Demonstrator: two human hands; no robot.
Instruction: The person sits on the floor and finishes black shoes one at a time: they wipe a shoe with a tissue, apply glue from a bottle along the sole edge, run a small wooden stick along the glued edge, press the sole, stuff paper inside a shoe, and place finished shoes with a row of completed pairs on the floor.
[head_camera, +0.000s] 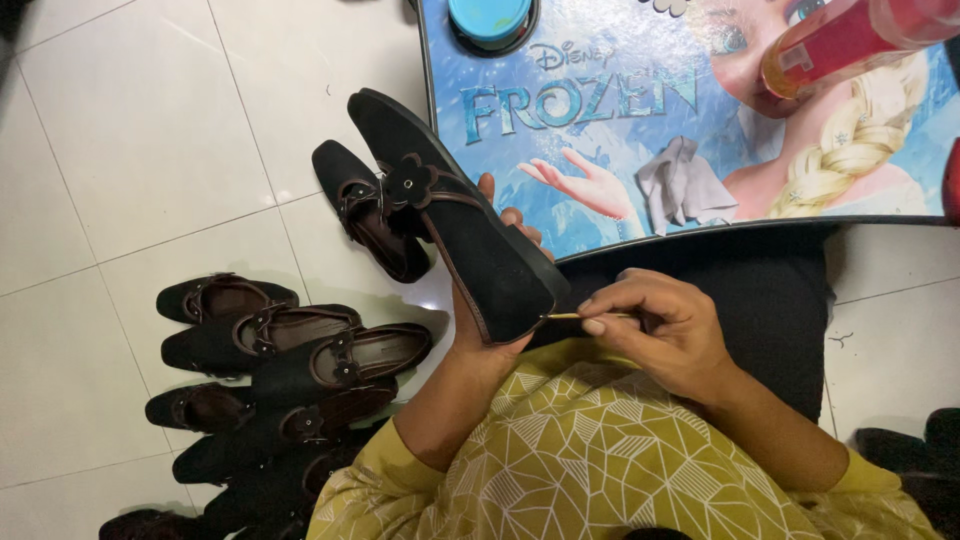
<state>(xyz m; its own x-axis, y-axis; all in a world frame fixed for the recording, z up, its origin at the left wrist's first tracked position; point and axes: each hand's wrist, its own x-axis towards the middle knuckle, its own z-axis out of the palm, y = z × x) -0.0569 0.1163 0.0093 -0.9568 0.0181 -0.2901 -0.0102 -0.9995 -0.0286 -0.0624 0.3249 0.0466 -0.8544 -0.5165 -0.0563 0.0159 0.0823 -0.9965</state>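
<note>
1. The left hand (478, 330) reaches up from the lap, its grip clenched around a black shoe (455, 215), held tilted above the floor.
2. The right hand (665, 325), bent inward, pinches a thin stick (565, 316) touching the shoe's heel edge.

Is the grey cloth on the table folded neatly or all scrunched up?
Scrunched up. The grey cloth lies in a crumpled heap with uneven creases on the picture-printed table, not flat or folded square.

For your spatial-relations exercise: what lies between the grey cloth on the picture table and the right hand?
In the head view, between the grey cloth and the right hand lie only the table's dark front edge and a dark cushion-like surface.
</note>
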